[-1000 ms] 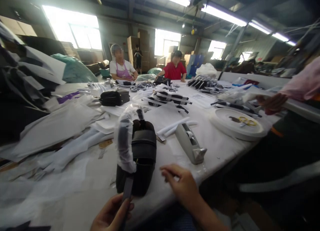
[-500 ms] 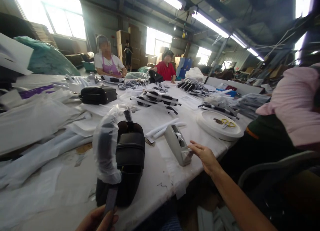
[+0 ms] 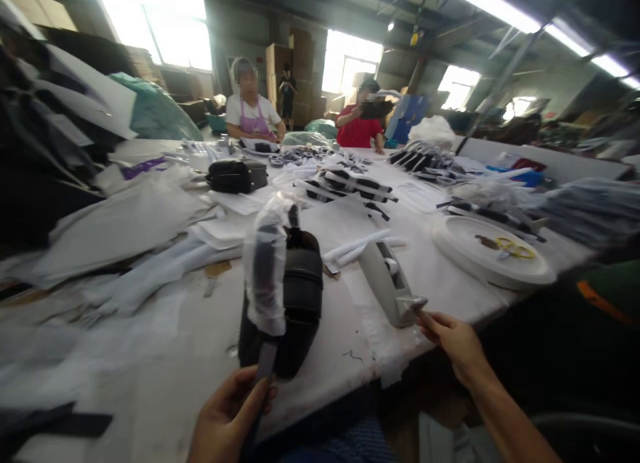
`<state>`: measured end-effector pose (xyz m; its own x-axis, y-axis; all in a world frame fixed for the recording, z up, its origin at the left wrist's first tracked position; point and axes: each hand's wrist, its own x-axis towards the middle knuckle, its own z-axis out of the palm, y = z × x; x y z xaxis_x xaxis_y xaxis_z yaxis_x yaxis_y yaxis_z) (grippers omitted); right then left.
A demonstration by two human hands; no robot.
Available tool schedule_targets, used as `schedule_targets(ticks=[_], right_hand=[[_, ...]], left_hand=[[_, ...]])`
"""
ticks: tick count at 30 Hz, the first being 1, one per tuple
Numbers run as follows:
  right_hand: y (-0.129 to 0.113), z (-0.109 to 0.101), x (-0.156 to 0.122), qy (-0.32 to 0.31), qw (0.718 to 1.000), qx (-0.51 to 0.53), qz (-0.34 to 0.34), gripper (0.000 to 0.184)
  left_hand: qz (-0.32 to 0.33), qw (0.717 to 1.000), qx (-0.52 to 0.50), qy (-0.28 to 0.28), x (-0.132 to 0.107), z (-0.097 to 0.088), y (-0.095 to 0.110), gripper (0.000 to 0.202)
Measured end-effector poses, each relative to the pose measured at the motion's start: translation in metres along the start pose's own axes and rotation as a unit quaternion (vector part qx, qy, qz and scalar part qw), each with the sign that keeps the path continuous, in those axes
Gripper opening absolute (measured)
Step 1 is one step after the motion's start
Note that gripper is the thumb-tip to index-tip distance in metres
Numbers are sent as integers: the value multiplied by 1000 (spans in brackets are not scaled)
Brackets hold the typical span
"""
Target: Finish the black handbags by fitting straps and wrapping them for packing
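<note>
Just beyond the left hand (image 3: 227, 409), clamped on a dark strap (image 3: 267, 357), sits the black bag (image 3: 303, 289).

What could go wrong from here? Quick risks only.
1. The right hand's fingertips are at the front end of the tape dispenser; if a cutting edge sits there, a finger could get nicked.
2. The dispenser's front end is near the table edge, so a hard pull might drag it off.
3. The left hand pinches the dark strap just below its plastic wrap, which could slip or wrinkle.
</note>
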<state>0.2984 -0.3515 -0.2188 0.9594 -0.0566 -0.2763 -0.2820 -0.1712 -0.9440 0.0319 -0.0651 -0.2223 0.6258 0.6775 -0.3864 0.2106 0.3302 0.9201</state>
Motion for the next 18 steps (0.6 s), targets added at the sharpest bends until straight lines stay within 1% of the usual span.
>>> schedule_targets(ticks=[2, 3, 4, 5, 7, 8, 10, 11, 13, 15, 18], right_hand=[[5, 9, -14, -8, 1000, -16, 2, 45], [6, 18, -28, -24, 999, -23, -2, 46], [5, 30, -45, -55, 998, -31, -9, 45], [3, 45, -65, -129, 989, -62, -38, 43], [-5, 79, -110, -271, 954, -83, -96, 35], [-11, 96, -131, -318, 938, -80, -113, 34], [-21, 129, -163, -384, 908, -82, -145, 31], [-25, 141, -173, -401, 896, -86, -170, 30], [-30, 159, -182, -405, 883, -97, -216, 27], [-31, 167, -182, -391, 878, -112, -250, 28], [-28, 170, -180, -391, 867, -136, -278, 42]], left_hand=[[12, 1000, -22, -14, -2, 2, 4, 48], [14, 999, -31, -24, -3, 3, 4, 46], [17, 999, -38, -31, -3, 4, 4, 45], [19, 998, -43, -36, -3, 4, 4, 44], [26, 998, -51, -41, -2, 3, 1, 43], [29, 997, -55, -46, -2, 3, 0, 42], [38, 995, -65, -59, -2, 2, -2, 41], [43, 994, -69, -67, -2, 1, -3, 40], [52, 992, -77, -81, -2, 0, -4, 40], [56, 991, -82, -91, -3, -1, -3, 39], [58, 989, -91, -105, -3, -3, -1, 36]])
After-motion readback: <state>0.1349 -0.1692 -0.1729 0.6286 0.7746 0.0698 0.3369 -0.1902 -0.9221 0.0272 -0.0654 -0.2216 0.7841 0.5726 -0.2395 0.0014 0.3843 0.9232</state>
